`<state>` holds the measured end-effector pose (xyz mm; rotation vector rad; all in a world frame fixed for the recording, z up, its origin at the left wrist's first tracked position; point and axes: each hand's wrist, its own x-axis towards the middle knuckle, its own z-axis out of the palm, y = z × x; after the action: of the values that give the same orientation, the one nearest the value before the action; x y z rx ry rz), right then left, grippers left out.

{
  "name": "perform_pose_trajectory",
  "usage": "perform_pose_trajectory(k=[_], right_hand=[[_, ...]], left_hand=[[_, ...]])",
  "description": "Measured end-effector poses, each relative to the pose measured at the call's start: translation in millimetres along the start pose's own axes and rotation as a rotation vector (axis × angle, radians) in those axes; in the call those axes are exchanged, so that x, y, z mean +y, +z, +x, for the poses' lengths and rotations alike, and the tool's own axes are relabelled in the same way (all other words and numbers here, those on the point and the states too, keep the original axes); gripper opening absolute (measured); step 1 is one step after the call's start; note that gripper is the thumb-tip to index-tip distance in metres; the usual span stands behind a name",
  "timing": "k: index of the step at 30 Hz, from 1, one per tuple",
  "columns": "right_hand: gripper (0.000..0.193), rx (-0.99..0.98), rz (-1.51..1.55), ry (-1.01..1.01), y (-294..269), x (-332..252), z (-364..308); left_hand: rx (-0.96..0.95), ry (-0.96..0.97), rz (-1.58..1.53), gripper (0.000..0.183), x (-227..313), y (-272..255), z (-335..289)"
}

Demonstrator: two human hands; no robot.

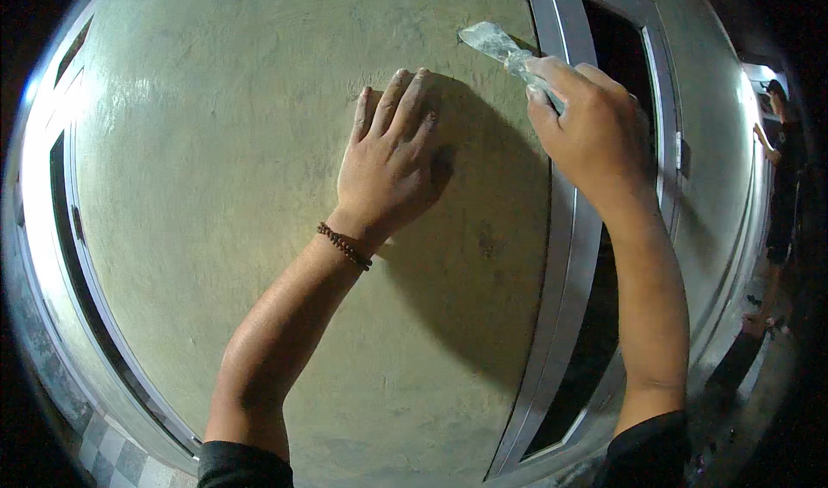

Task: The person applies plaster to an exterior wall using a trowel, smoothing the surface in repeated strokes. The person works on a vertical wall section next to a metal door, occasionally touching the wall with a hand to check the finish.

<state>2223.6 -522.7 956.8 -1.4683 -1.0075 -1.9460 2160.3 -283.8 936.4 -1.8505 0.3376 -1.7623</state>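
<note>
My left hand point(386, 156) lies against the greenish plastered wall point(216, 169), fingers stretched upward and a beaded bracelet point(343, 246) round its wrist. Higher and to the right, my right hand point(591, 121) is closed round the handle of a putty knife point(490, 41). The knife's blade is smeared with pale filler and points up and left, its tip at the wall beside the grey window frame. From this view I cannot tell whether the blade touches the wall. Both hands have pale dust on the fingers.
A grey-framed window point(565, 255) with dark glass stands right of the wall section. Another framed opening point(65, 203) is at the far left, above checkered floor tiles point(112, 453). At the far right a person in dark clothes point(783, 169) stands with a hand at the wall.
</note>
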Motion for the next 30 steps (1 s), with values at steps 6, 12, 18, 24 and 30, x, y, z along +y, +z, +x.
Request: perform_pose_trajectory(k=[6,12,18,24,30], right_hand=[[0.022,-0.133,-0.047,0.043,-5.7,6.0,7.4],[0.022,-0.167,-0.034,0.038,-10.8,19.7,13.7],[0.022,-0.034,0.02,-0.113,-7.4,20.6,22.4],[0.023,-0.199,0.001,-0.016,-18.6,18.6,21.2],[0.025,-0.105,0.067,-0.02,-30.7,16.0,25.6]], left_hand=[[-0.03,-0.019,-0.011,0.046,2.3,-1.4,-0.6],[-0.025,-0.008,0.022,0.046,4.6,-0.6,2.2],[-0.05,-0.01,0.041,0.049,5.9,-0.2,3.2],[-0.059,-0.019,0.029,0.053,7.4,-7.2,0.4],[-0.063,-0.035,0.026,0.053,10.9,-10.6,-0.9]])
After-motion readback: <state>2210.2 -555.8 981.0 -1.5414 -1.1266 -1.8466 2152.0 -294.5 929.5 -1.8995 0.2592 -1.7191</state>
